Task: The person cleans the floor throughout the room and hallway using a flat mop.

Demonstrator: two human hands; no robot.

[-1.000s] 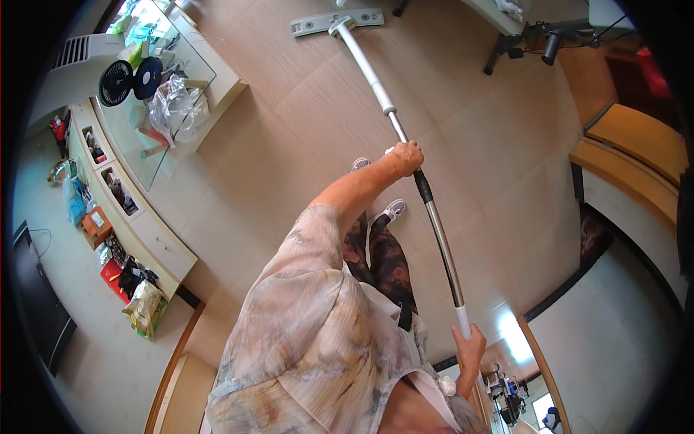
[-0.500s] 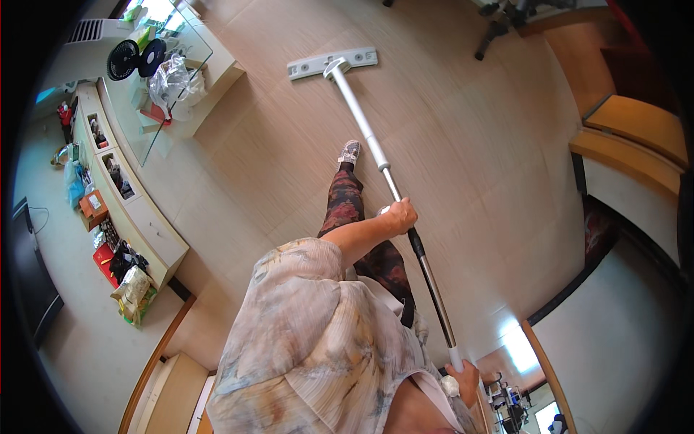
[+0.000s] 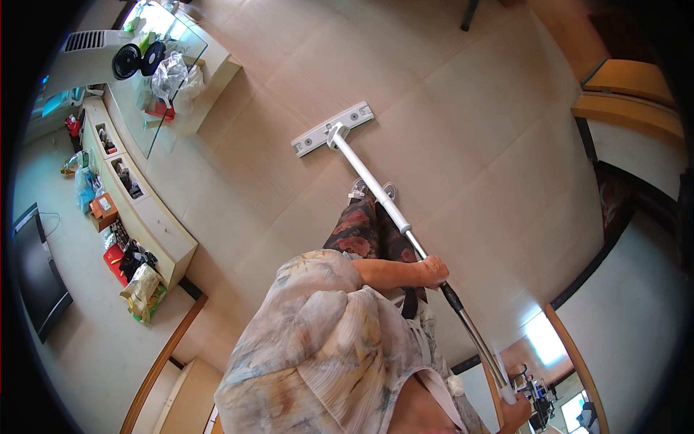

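Note:
A flat mop (image 3: 376, 184) with a white and steel pole slants across the view. Its flat white head (image 3: 314, 139) rests on the tiled floor ahead of my feet. My left hand (image 3: 433, 272) is closed round the middle of the pole, just above a black sleeve on it. Down at the lower right, my right hand (image 3: 515, 412) grips the white end of the handle. Part of that hand is cut off by the lower edge.
Left stands a low cabinet (image 3: 163, 230) bearing bags and a cardboard box (image 3: 103, 210). A glass-topped table with a black fan (image 3: 127, 61) and plastic bags is at upper left. Wooden furniture (image 3: 629, 112) lines the right. A dark furniture leg (image 3: 469, 16) shows at the top.
The mop head has come back toward me and turned slightly. Both hands have shifted right and down, still on the pole. My feet now stand side by side.

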